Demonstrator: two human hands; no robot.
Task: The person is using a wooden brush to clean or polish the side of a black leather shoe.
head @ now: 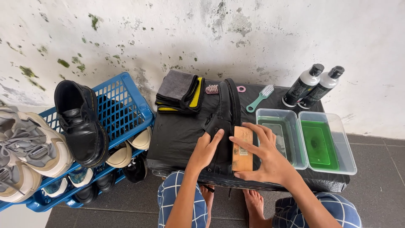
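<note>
- My left hand [206, 148] steadies the black shoe [224, 122] lying mid-desk [177, 135], fingers pressed flat on it.
- My right hand [263, 153] has its fingers gripping a wooden brush [242, 147] against the shoe.
- Two clear tubs [306, 141] sit just right.

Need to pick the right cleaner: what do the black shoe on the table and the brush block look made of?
The black shoe looks like smooth leather or a synthetic lookalike: dull sheen, stitched edge; I can't tell which. The brush block under the right hand looks like bare, unvarnished wood: tan grain with dark smudges. The left hand steadies the shoe.
</note>
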